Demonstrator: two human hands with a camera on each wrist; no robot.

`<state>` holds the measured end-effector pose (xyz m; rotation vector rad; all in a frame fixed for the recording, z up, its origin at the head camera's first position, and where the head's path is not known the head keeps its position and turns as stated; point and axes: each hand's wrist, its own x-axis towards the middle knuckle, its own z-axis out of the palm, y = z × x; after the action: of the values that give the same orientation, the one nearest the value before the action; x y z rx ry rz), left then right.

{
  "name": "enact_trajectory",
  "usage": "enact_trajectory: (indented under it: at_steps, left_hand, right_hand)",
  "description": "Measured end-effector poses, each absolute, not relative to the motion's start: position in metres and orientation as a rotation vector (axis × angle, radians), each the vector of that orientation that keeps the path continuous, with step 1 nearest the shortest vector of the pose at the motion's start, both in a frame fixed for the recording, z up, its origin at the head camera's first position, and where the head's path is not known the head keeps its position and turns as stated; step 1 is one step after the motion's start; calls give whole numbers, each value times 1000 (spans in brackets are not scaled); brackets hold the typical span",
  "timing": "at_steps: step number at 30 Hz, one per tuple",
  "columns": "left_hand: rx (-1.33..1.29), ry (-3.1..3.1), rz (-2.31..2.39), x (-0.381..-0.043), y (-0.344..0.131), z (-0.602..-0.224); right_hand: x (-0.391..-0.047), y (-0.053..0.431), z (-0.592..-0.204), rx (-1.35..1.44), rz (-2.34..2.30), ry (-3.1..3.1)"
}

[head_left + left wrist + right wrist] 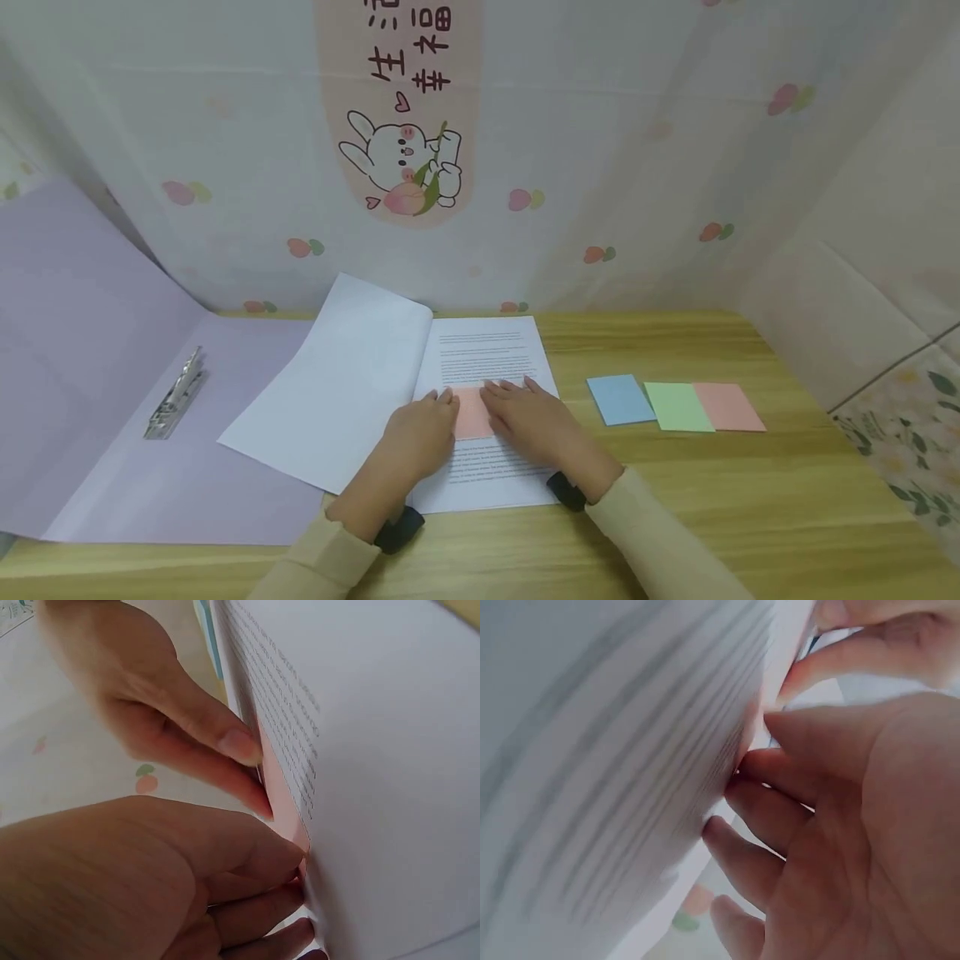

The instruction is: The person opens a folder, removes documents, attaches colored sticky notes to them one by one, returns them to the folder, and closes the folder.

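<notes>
On the printed page (491, 350) of a stack of papers lies a pink sticky note (473, 414), partly covered at both sides by fingers. My left hand (422, 437) presses with its fingertips along the note's left edge, near the fold of the papers. From the other side my right hand (534, 421) touches the note's right edge, its fingers extended flat over the page. The left wrist view shows the pink note (281, 791) lying against the paper between both hands. A blank turned-over sheet (337, 392) slants away to the left.
At the right lie a blue sticky pad (621, 399), a green one (678, 407) and a pink one (731, 407). A purple folder (255, 467) stands opened at the left, with a metal clip (176, 396) inside. A patterned curtain (562, 167) hangs behind the wooden table (787, 500).
</notes>
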<state>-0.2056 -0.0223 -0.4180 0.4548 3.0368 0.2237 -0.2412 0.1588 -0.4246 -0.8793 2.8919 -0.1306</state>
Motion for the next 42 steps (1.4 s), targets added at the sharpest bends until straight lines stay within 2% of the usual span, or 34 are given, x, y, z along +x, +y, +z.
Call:
enact_trajectory:
  at_steps: [14, 25, 30, 42]
  left_hand:
    - [478, 3054, 128, -204, -19, -420]
    - [484, 2924, 316, -207, -30, -414]
    - [470, 2922, 339, -205, -30, -414]
    - [480, 2930, 278, -205, -28, -413]
  right_hand:
    - [-236, 171, -421, -873, -173, 2878]
    - [-234, 182, -411, -804, -285, 2703]
    - [-228, 196, -400, -692, -325, 2632]
    - [-204, 238, -398, -675, -311, 2633]
